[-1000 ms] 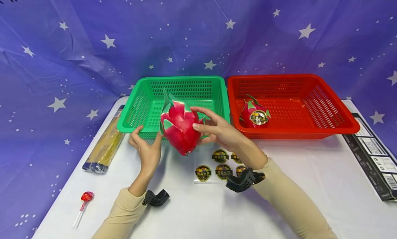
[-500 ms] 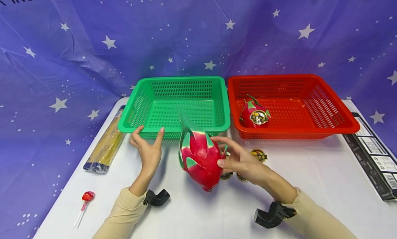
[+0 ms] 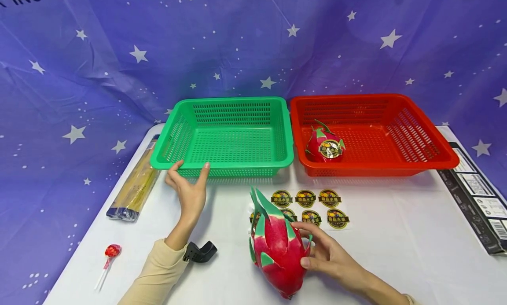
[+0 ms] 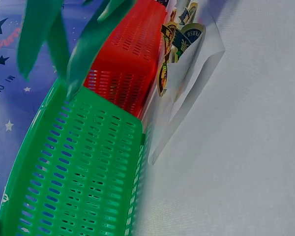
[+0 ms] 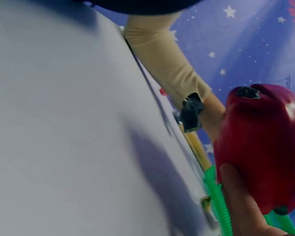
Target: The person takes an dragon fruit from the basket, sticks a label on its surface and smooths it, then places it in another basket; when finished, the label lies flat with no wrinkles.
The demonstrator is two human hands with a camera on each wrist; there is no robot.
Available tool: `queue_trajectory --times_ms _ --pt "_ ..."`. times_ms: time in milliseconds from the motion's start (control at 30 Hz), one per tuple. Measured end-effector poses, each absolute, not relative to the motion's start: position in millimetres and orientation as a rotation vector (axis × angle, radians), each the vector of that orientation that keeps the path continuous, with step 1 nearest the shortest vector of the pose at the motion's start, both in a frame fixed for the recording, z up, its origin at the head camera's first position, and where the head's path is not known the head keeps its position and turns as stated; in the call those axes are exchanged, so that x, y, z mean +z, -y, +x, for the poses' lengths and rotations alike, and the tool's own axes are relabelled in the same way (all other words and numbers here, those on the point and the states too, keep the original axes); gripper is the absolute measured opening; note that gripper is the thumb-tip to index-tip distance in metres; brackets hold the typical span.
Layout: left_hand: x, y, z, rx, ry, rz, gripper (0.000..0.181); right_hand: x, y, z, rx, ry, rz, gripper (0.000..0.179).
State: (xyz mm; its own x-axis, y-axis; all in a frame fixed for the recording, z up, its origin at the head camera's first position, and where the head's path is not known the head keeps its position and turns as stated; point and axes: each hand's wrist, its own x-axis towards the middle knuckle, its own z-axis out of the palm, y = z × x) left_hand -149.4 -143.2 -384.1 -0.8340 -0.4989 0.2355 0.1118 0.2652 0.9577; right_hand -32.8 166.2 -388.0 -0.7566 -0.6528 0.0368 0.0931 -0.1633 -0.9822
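In the head view my right hand (image 3: 336,261) holds a large red dragon fruit (image 3: 277,256) with green leafy tips by its right side. The right wrist view shows a finger against the dragon fruit (image 5: 263,147), whose dark stem end is turned up there. My left hand (image 3: 188,195) has thumb and fingers spread at the front rim of the green basket (image 3: 222,166); whether they touch it I cannot tell. Beneath and behind the fruit lies a sheet of round black-and-gold stickers (image 3: 306,199), partly covered. Another dragon fruit (image 3: 314,146), bearing such a sticker, lies in the red basket (image 3: 380,166).
Both baskets stand side by side at the back, against a starry purple cloth (image 3: 237,45). A lollipop (image 3: 112,251) and a long plastic-wrapped packet (image 3: 134,186) lie on the left. A black strip with white labels (image 3: 475,195) lies along the right edge.
My right hand has carried the dragon fruit from in front of the green basket toward me and to the right, uncovering more stickers. The left hand has stayed in place.
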Motion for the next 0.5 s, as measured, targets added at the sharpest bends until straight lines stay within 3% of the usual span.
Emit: queue_trajectory --times_ms 500 --pt "-384 144 -150 -1.582 2.069 0.354 0.072 -405 -167 3 -2.035 -1.614 -0.319 0.056"
